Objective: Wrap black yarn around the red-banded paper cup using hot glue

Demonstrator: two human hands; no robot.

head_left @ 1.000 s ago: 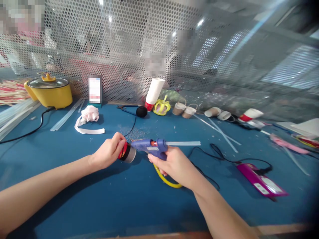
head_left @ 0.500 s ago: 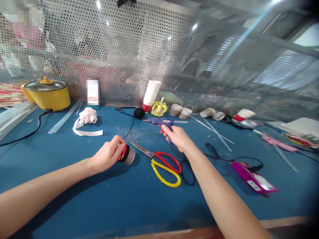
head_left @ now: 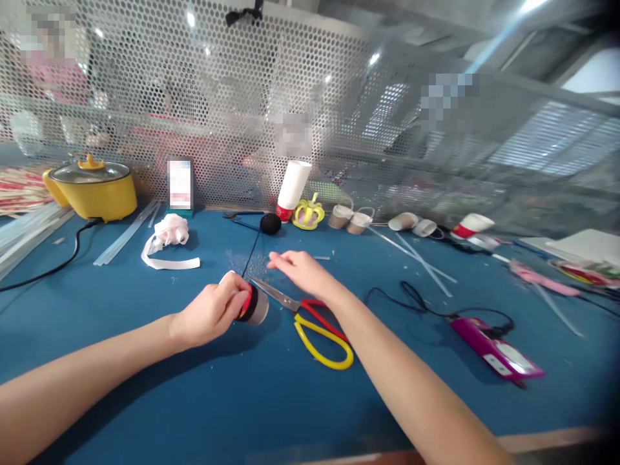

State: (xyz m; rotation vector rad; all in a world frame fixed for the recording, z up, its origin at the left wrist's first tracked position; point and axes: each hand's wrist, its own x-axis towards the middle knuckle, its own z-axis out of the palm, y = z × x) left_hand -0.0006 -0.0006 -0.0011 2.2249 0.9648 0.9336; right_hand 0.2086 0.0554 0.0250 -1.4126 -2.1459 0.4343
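Observation:
My left hand (head_left: 213, 309) is closed around a small cup (head_left: 256, 305), red with a black band and a greyish end, tilted on its side above the table. A black cord (head_left: 252, 253) runs from the cup to a black ball of yarn (head_left: 270, 224). My right hand (head_left: 303, 274) hovers to the right of the cup, fingers loosely stretched leftward, with nothing visible in them. Scissors (head_left: 322, 336) with red and yellow handles lie partly under my right forearm. A short clear stick (head_left: 321, 258) shows behind that hand; the glue gun itself is hidden.
A yellow pot (head_left: 104, 197) and a crumpled white ribbon (head_left: 170, 232) are on the left. Stacked paper cups (head_left: 295, 184), a yellow-green crown-shaped item (head_left: 309, 213) and small handled baskets (head_left: 359, 223) line the mesh screen. A purple box (head_left: 496, 352) with a cable lies right.
My right hand has moved left and down, closer to the cup, and the blue glue gun it held is out of sight. The cord looks straighter. The cup has shifted slightly right.

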